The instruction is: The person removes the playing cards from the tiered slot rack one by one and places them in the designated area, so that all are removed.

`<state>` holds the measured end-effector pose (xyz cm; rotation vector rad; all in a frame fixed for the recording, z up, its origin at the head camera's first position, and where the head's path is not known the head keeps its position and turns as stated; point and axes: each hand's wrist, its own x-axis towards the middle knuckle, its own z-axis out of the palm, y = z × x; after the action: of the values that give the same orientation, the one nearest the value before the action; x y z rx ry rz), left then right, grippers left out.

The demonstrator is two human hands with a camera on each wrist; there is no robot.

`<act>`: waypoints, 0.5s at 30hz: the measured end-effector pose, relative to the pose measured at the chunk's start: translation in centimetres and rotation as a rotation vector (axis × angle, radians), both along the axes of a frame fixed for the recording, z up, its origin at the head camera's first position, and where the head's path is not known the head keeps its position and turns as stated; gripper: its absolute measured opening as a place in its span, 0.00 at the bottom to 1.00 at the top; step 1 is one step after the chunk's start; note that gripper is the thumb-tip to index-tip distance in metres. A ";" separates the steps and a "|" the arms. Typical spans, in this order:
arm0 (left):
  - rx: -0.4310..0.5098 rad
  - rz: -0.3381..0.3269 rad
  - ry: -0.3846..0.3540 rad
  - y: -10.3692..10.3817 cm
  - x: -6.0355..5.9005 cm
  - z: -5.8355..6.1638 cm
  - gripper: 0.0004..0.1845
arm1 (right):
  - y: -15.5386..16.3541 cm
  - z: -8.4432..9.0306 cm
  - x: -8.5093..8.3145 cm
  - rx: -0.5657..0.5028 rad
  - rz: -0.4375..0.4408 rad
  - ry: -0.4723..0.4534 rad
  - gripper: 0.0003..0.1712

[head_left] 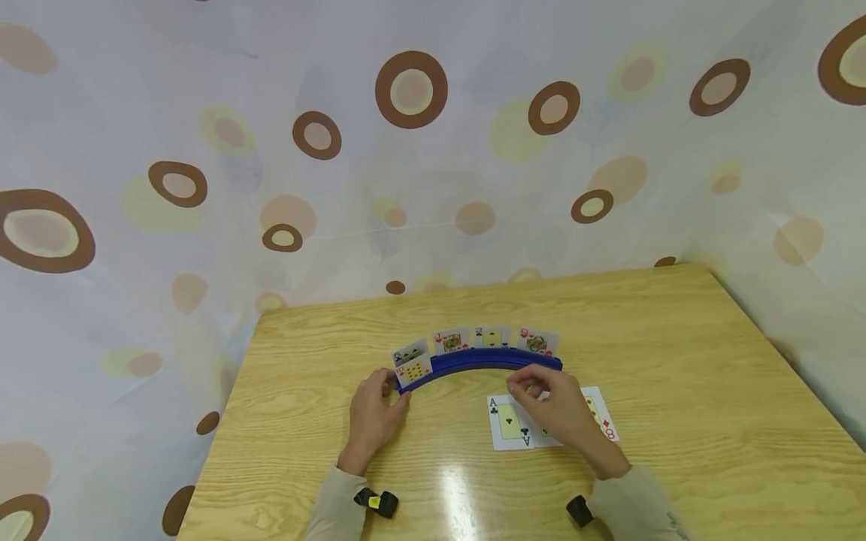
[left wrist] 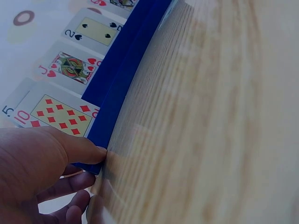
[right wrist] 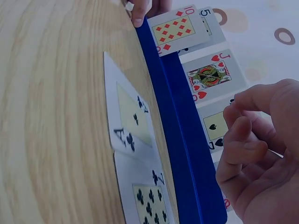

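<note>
In the head view, a person's left hand grips the left end of a curved blue card holder on a wooden table; the right hand, fingers loosely bent, is near the holder's right end, partly blocking the camera's sight of face-up cards including the ace of clubs and eight of diamonds; from the left wrist, the thumb presses the holder's front beside the ten of diamonds, fingers beneath; the jack of hearts stands farther along; from the right wrist, the bent fingers partly cover the two of spades; whether thumb and fingertip meet cannot be told.
</note>
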<state>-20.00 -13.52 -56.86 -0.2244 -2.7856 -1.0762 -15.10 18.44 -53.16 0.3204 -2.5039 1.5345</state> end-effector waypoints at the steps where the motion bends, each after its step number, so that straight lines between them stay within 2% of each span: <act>1: -0.003 -0.002 0.005 0.0 0.0 0.0 0.16 | -0.1 0.0 -0.1 -0.004 0.004 0.004 0.02; 11: 0.003 -0.001 0.011 0.0 0.0 0.0 0.16 | -2.6 0.3 -1.6 -0.017 0.018 0.006 0.03; 15: 0.009 -0.003 0.010 -0.1 0.0 0.0 0.16 | -3.7 0.3 -2.1 -0.031 0.011 -0.021 0.06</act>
<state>-20.01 -13.58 -56.87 -0.2327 -2.7721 -1.0849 -17.23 14.75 -52.82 0.3155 -2.4959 1.5870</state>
